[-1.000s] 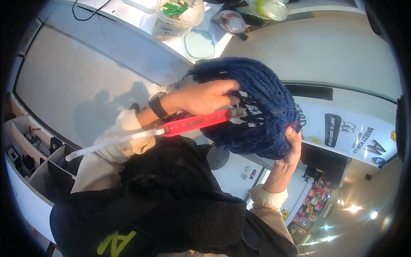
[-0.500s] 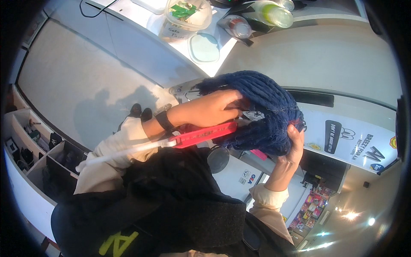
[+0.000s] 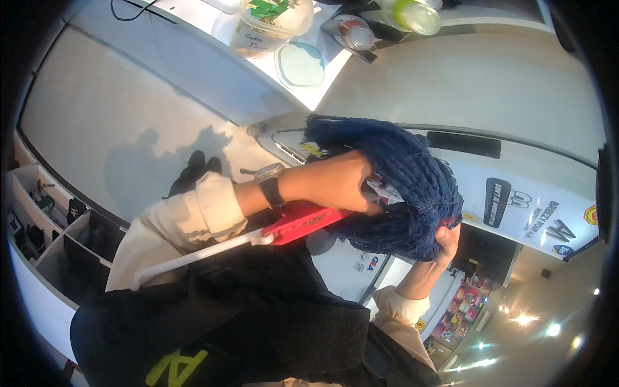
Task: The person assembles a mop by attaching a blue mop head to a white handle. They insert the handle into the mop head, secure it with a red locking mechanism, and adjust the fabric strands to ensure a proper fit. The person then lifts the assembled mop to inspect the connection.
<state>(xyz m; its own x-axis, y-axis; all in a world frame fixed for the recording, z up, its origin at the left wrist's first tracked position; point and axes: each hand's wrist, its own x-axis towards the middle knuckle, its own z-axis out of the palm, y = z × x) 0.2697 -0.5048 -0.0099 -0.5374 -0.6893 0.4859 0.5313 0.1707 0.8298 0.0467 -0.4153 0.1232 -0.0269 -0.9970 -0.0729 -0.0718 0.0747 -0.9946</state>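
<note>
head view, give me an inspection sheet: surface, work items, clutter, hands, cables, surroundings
surface: white table, one corner bare
work items: navy yarn bundle; red part with white rod
clutter: translucent tub and pale lid on the table, bottles near them
hands: left hand tucked into the bundle, grip partly hidden; right hand gripping the bundle's right end
cables: one dark cable looped at upper left
surroundings: compartmented white drawer at left, dark shoes on the floor
</note>
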